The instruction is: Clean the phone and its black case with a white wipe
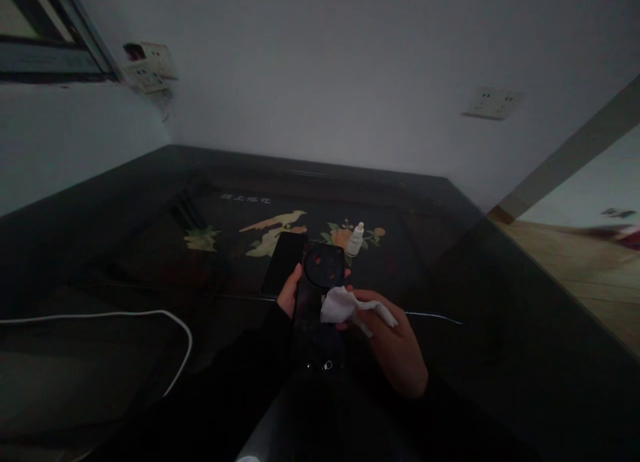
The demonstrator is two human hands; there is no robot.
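A black smartphone (320,339) with a large round camera ring faces me back side up. My left hand (289,292) is closed around its left edge, with fingertips showing at the right edge. In my right hand (395,342) is a crumpled white tissue (341,305), pinched between the fingers and lying against the phone's back. Behind the phone, partly covered by it, a flat dark slab like a second phone or a case (280,265) rests on the table. A small white dropper bottle (355,239) stands upright just beyond the phone, to the right.
The glossy black table (150,262) carries a printed bird and flowers. A white cable (125,313) curves over its left side. Wall sockets (493,103) are on the right, more sockets (150,69) at the left corner. Wooden floor (570,269) shows beyond the right edge.
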